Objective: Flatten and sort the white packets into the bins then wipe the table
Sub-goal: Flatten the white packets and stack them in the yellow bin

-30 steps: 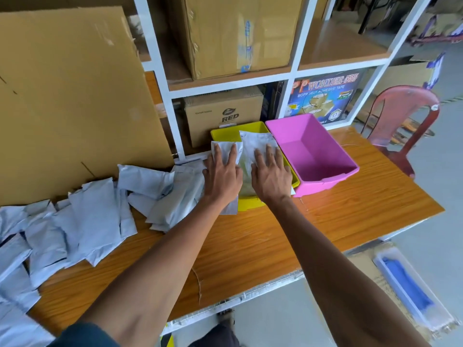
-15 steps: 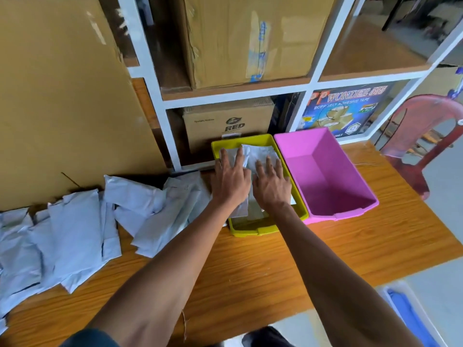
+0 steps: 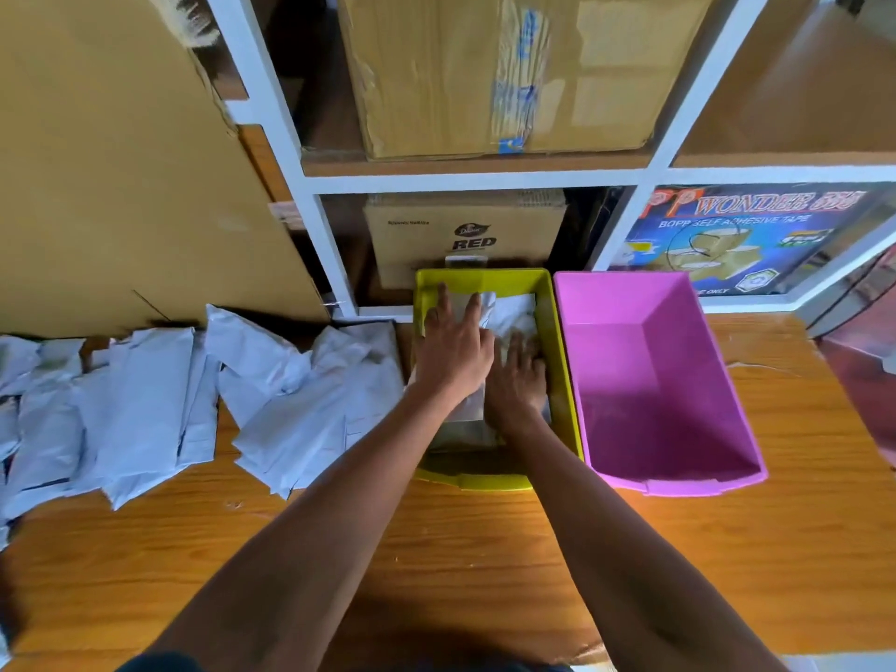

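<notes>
Both hands flat in the yellow bin, pressing a white packet down. Left hand grip open, fingers spread on the packet; right hand grip open too, palm down just beside it. Pink bin touches the yellow bin's right side. Loose packets piled on the surface to the left.

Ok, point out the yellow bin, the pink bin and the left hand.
yellow bin [image 3: 557, 332], head view, right wall.
pink bin [image 3: 679, 405], head view, bare floor inside.
left hand [image 3: 453, 346], head view, back of the hand.
</notes>
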Demonstrator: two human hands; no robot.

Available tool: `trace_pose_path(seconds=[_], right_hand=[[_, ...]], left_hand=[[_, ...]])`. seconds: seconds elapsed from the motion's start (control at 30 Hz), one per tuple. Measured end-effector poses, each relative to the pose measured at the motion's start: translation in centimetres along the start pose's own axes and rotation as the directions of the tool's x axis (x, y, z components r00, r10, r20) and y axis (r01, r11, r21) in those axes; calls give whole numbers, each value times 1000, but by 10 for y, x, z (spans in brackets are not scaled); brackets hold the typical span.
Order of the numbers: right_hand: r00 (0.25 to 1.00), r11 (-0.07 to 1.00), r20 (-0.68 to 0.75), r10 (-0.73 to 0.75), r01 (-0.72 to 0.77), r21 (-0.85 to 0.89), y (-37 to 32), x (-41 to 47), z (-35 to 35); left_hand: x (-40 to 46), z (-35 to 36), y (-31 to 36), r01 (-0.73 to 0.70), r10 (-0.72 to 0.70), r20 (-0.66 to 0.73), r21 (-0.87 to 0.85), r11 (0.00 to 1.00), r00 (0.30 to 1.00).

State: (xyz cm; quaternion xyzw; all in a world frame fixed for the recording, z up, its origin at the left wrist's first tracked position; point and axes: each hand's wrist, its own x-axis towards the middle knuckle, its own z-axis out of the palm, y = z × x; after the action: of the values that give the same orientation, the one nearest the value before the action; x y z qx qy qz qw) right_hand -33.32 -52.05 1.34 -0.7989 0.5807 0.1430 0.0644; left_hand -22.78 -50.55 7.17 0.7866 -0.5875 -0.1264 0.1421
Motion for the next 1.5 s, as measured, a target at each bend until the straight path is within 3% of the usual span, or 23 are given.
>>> trace_pose_path(seconds=[0.23,0.37,0.53,0.73,0.8,0.93,1.4,1.5], right_hand=[[990,989,-6,-144,144,27,15,15,23],[986,980,29,-163,158,121,20,19,30],[981,973,76,-179,166,158,22,25,27],[949,956,-170,-267,283,80,20,29,25],[946,955,-192,-260,282,95,22,38,31],[971,961,-40,-237,240,139,27,40,39],[973,939,-6,-230,223,260,27,31,28],[975,924,-102,-198,221,314,26,28,21]], left_hand=[[5,19,5,51,-50,39,-19,999,998],[8,42,0,43,-42,42,-23,999,998],[12,71,-25,1,-6,145,35,999,989],[3,73,-25,-131,138,127,-67,989,982],[-2,83,-30,-138,140,232,-23,990,963],[-6,94,-40,-79,56,356,49,996,933],[-9,77,-31,-90,39,385,115,989,922],[-15,69,-26,-71,36,360,85,994,932]])
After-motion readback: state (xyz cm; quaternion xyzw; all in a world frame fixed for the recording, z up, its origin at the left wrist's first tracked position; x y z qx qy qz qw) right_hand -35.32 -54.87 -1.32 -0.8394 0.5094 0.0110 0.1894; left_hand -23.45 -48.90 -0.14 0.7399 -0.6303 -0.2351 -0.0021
